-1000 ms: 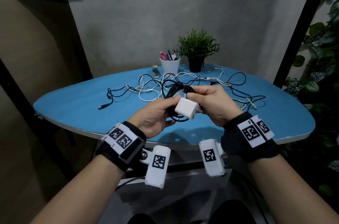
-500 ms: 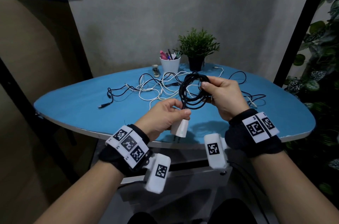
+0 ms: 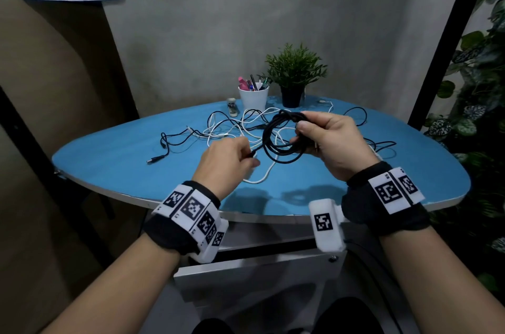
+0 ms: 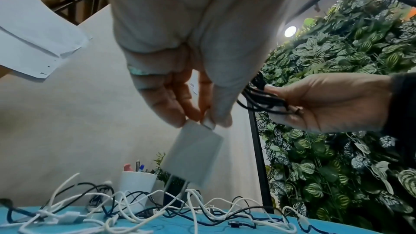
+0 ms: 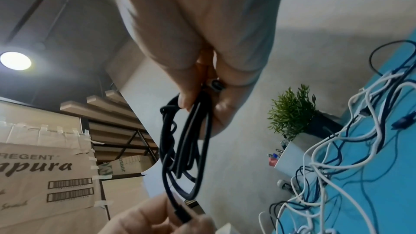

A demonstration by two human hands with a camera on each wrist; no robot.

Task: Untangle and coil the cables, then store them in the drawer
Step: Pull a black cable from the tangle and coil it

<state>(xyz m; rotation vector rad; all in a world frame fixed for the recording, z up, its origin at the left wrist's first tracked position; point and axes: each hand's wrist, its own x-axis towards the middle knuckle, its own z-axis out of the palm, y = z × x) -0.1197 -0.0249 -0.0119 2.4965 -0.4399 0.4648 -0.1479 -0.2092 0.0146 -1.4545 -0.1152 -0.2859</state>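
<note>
Step in hand: coiling black cable, held mid-air above tabletop near edge. Right hand fingers curled round gathered loops at coil's 3 o'clock. Left hand fingers pinch cable's free end at white charger block, which hangs below fingers, at coil's 8 o'clock. Remaining cables tangled on tabletop at 12 o'clock from hands. Next, likely: tuck charger end into coil, secure, lower to drawer under tabletop at 6 o'clock; drawer looks shut, needs free hand.

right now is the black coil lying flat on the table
No, the right hand holds the black coil up above the blue table.
</note>
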